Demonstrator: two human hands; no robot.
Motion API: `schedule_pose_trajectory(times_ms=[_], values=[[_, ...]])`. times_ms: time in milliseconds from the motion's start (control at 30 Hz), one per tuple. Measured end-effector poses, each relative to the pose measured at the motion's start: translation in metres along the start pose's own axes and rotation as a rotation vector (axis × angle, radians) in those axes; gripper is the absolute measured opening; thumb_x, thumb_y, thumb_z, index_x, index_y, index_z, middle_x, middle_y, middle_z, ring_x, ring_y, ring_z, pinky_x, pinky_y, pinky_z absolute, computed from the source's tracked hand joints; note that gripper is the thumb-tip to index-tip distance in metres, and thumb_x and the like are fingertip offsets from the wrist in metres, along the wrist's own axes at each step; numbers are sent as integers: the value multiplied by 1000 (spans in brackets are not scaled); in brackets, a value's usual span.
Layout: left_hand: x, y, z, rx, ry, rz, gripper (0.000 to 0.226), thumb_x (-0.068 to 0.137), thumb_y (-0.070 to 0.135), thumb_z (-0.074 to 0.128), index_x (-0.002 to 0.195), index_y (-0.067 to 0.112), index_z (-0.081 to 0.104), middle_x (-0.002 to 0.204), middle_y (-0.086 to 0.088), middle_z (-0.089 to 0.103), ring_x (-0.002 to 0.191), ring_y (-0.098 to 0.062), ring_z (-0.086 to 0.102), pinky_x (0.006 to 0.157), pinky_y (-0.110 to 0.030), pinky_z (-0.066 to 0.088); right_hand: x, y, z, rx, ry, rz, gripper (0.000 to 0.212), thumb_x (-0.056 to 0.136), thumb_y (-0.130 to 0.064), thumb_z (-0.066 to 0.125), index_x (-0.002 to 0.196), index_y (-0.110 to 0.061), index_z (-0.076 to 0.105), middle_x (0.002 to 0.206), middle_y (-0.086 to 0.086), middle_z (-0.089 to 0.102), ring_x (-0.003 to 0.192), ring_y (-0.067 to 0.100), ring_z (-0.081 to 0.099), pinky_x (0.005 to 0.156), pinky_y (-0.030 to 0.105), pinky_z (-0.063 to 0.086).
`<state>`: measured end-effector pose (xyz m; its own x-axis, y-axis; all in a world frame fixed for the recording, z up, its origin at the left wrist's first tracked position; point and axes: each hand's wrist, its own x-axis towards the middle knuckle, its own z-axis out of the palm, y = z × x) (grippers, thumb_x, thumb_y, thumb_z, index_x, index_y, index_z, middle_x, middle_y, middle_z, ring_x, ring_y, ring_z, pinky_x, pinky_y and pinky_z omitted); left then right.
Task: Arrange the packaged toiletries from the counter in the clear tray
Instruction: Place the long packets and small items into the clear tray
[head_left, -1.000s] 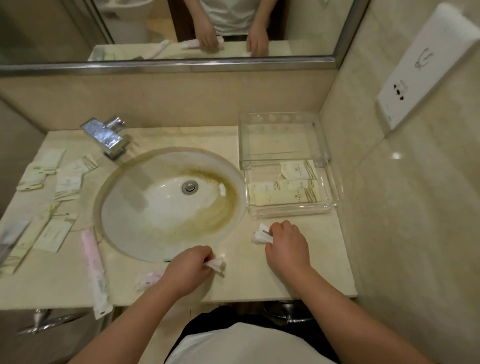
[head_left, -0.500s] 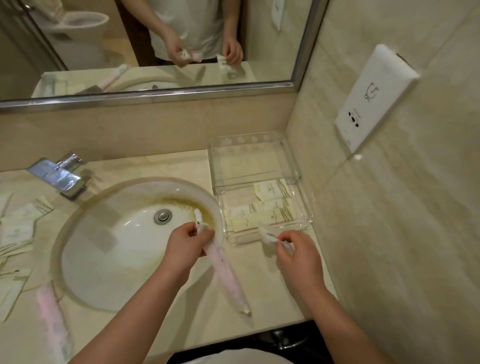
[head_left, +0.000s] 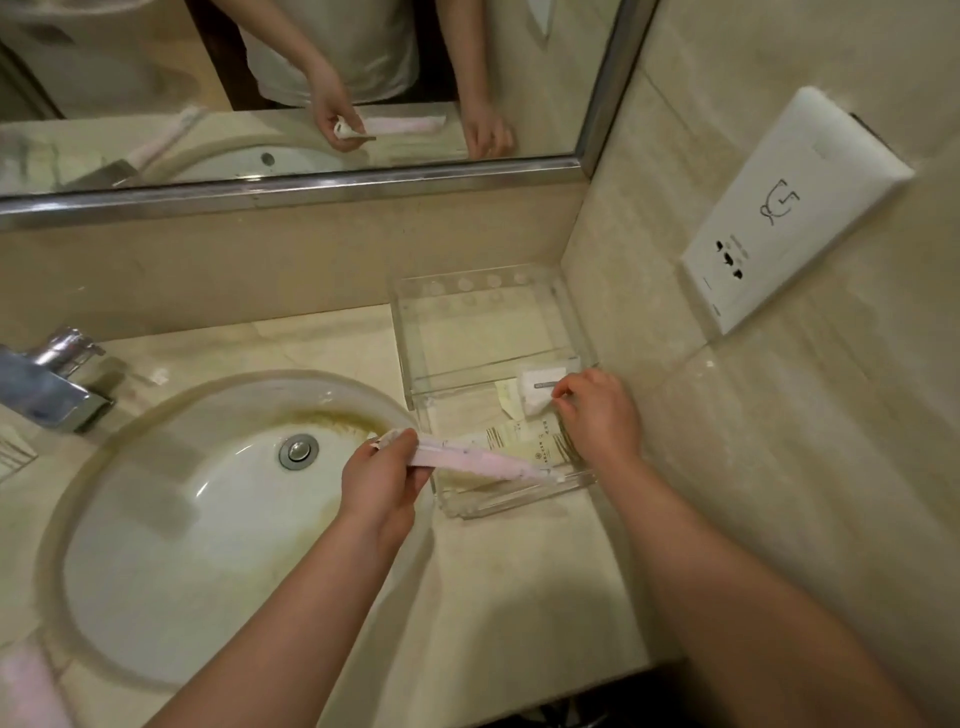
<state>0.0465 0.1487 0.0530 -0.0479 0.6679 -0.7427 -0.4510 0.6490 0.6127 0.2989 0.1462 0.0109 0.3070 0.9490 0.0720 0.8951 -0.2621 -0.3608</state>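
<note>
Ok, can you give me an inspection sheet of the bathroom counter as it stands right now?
Surface: beige stone counter with a stained sink basin.
Job's things: clear tray in the right corner holds cream packets. A long pink packet reaches over its front compartment. A small white packet is by the divider. A second pink packet, blurred, lies at bottom left.
Clutter: nothing seen.
Grippers: left hand grips the long pink packet; right hand pinches the small white packet.
Cables: nothing seen.
Surroundings: faucet, mirror, wall socket panel.
</note>
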Motion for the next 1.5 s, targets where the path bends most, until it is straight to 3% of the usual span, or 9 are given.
schedule_pose_trajectory(times_ms=[233, 367, 433, 533, 600, 733, 967, 1267, 1500], values=[[11, -2, 2, -37, 48, -13, 7, 93, -1, 55, 99, 3, 57, 98, -13, 62, 86, -21, 65, 79, -32, 56, -8, 8, 8, 8, -69, -26, 6, 83, -15, 69, 86, -18, 73, 89, 2, 67, 86, 25, 58, 68, 30, 40], [12, -5, 4, -81, 11, -37, 29, 94, -1, 53, 122, -3, 52, 116, -18, 61, 103, -26, 65, 85, -33, 56, -6, 2, -3, 153, -75, 145, 17, 89, -23, 63, 102, -17, 71, 100, 3, 68, 85, 22, 64, 74, 32, 49], [9, -6, 5, -90, -24, -31, 30, 94, -1, 52, 124, -3, 52, 116, -18, 61, 109, -27, 64, 87, -33, 55, -17, -5, -16, 247, -44, 265, 20, 92, -33, 59, 98, -17, 69, 90, -2, 66, 76, 17, 62, 67, 28, 44], [5, -9, 10, -124, -64, -11, 25, 95, 0, 52, 120, -1, 53, 109, -16, 60, 98, -23, 66, 85, -31, 56, -34, -16, -30, 612, -269, 534, 32, 94, -45, 53, 92, -16, 67, 79, 0, 71, 64, 16, 67, 55, 26, 45], [2, -12, 14, -149, -116, -26, 20, 96, 3, 52, 115, 2, 54, 106, -14, 61, 95, -22, 66, 82, -31, 59, -41, -19, -31, 839, -430, 619, 26, 96, -35, 56, 98, -12, 67, 79, 5, 72, 55, 11, 64, 47, 23, 45], [-1, -11, 11, -58, -200, -50, 25, 98, 24, 56, 109, 2, 61, 104, -11, 68, 99, -23, 69, 82, -33, 60, -44, -13, -31, 1072, -350, 635, 9, 92, -13, 60, 96, -8, 67, 71, 9, 63, 53, 11, 56, 51, 24, 45], [-8, -12, -3, 329, -116, 193, 10, 88, 3, 66, 98, 0, 66, 108, -16, 64, 76, -13, 72, 75, -26, 60, -53, -13, -41, 1152, -260, 593, 29, 88, 3, 57, 107, -18, 62, 77, 1, 68, 59, 10, 63, 56, 25, 49], [-28, 2, -17, 627, -140, 522, 18, 79, 2, 72, 87, 19, 72, 91, -2, 73, 81, -12, 63, 78, -26, 51, -66, -15, -47, 1455, -263, 516, 22, 89, 11, 56, 93, -10, 62, 87, 7, 72, 74, 13, 69, 73, 22, 57], [-28, 7, -14, 306, -264, 159, 8, 91, 5, 62, 93, -3, 65, 99, -15, 62, 84, -20, 64, 74, -26, 60, -70, -16, -42, 1383, -130, 361, 49, 76, 22, 54, 61, -24, 56, 88, -5, 71, 89, 19, 62, 85, 31, 48]])
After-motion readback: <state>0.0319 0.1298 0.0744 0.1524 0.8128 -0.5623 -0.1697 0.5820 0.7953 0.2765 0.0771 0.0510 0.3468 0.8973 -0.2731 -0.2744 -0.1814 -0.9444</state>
